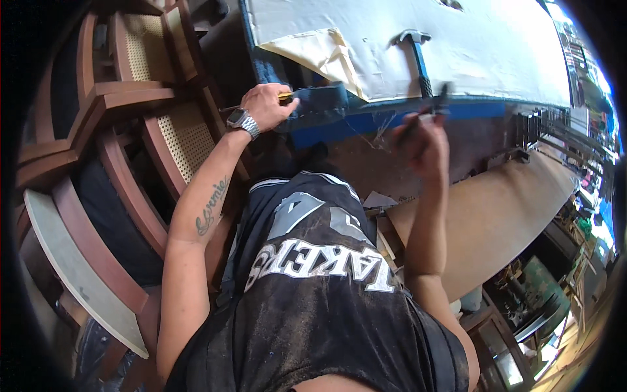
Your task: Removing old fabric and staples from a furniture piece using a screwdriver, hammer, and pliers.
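My left hand [264, 108] is closed on a small tool with a yellow-and-black handle [285, 97]; a thin shaft seems to stick out on its other side, like a screwdriver. It rests at the corner of a large upholstered piece, beside a dark blue strip of fabric [320, 101]. My right hand [426, 147], smeared by motion, is raised in front of the piece's near edge, closed around a dark tool [444, 97] whose kind I cannot make out. A claw hammer [414, 62] with a blue handle lies on the white cover [483, 52]. A cream flap [320, 55] is folded back near the corner.
Brown wooden chair frames with woven cane panels [145, 49] crowd the left side. A curved pale board [81, 274] leans there. To the right lies a broad tan panel [496, 215], with a cluttered heap [535, 294] beyond it. Blue material [385, 124] runs below the cover's edge.
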Demonstrator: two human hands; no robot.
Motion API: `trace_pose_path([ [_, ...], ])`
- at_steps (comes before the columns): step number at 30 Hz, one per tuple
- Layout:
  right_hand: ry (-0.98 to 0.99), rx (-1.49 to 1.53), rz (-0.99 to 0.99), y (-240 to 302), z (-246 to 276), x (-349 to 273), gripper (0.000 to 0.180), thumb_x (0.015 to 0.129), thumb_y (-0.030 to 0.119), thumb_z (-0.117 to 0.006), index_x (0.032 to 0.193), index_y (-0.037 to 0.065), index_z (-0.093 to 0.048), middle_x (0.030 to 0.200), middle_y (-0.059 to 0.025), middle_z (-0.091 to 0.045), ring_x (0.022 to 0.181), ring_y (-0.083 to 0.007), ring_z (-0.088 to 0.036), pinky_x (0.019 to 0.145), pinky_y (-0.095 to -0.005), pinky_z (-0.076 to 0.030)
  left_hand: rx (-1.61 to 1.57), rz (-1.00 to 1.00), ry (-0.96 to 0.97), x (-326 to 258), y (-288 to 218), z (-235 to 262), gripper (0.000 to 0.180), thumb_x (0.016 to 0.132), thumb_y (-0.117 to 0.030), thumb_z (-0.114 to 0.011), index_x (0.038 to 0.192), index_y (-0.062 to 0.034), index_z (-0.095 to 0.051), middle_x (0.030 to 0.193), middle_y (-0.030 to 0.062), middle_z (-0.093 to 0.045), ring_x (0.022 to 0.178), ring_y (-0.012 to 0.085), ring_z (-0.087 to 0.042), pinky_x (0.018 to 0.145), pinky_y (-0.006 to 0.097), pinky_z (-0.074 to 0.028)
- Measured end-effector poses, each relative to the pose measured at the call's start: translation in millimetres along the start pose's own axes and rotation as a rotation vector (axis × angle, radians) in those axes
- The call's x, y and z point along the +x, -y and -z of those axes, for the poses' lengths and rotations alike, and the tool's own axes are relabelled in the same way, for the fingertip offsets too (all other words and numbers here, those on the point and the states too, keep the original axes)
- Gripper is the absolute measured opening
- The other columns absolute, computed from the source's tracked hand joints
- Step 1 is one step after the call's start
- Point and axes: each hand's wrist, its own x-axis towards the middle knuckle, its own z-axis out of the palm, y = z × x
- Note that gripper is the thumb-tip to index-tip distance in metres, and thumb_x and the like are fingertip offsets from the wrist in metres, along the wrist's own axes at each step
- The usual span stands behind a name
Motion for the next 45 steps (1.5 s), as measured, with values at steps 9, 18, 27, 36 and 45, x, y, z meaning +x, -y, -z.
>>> trace_pose_path([
  [9,0.347,-0.099,-0.479,-96.2,1.2,-15.0,0.027,0.090,0.023,-0.054,0.107,0.001,-0.053,0.101,-0.0088,-0.062,0.086,-0.0182,-0.062,0.072,-0.0325,-0.051,0.161,-0.169,-0.037,36.6,-55.7,-12.3,0.046,0.070,-0.052,-0.066,0.089,-0.0101,-0.068,0.085,0.0129,-0.065,0.082,0.0297,-0.063,0.074,0.037,-0.050],
  [18,0.669,0.428,-0.620,-119.4,18.1,15.1,0.028,0.092,0.034,-0.047,0.085,0.007,-0.054,0.109,-0.0207,-0.058,0.095,-0.0355,-0.060,0.078,-0.0491,-0.048,0.218,-0.090,0.114,49.5,-53.8,-15.6,0.036,0.077,-0.047,-0.061,0.088,-0.0132,-0.066,0.086,0.0110,-0.066,0.082,0.0290,-0.063,0.073,0.040,-0.049],
  [27,0.586,0.489,-0.575,-133.6,3.3,2.4,0.034,0.092,0.037,-0.043,0.088,0.006,-0.055,0.115,-0.0229,-0.054,0.102,-0.0402,-0.056,0.082,-0.0556,-0.045,0.125,-0.001,0.178,50.8,-48.2,-16.6,0.045,0.078,-0.053,-0.058,0.092,-0.0115,-0.065,0.088,0.0120,-0.066,0.085,0.0287,-0.062,0.075,0.038,-0.048],
  [36,0.595,0.683,-0.639,-123.5,-18.7,-6.8,0.036,0.092,0.037,-0.042,0.096,0.004,-0.056,0.122,-0.0255,-0.048,0.107,-0.0431,-0.052,0.083,-0.0562,-0.045,0.085,-0.032,0.199,50.4,-41.4,-13.9,0.051,0.076,-0.059,-0.058,0.096,-0.0127,-0.066,0.089,0.0134,-0.065,0.084,0.0295,-0.062,0.074,0.037,-0.048],
  [45,0.691,-1.062,-0.146,-68.8,-36.3,-54.7,0.030,0.085,0.028,-0.062,0.099,0.002,-0.058,0.071,-0.0104,-0.061,0.063,-0.0154,-0.054,0.064,-0.0310,-0.046,0.139,-0.001,0.214,47.1,-43.6,-11.3,0.053,0.075,-0.059,-0.058,0.089,-0.0085,-0.064,0.084,0.0122,-0.065,0.081,0.0275,-0.063,0.071,0.037,-0.049],
])
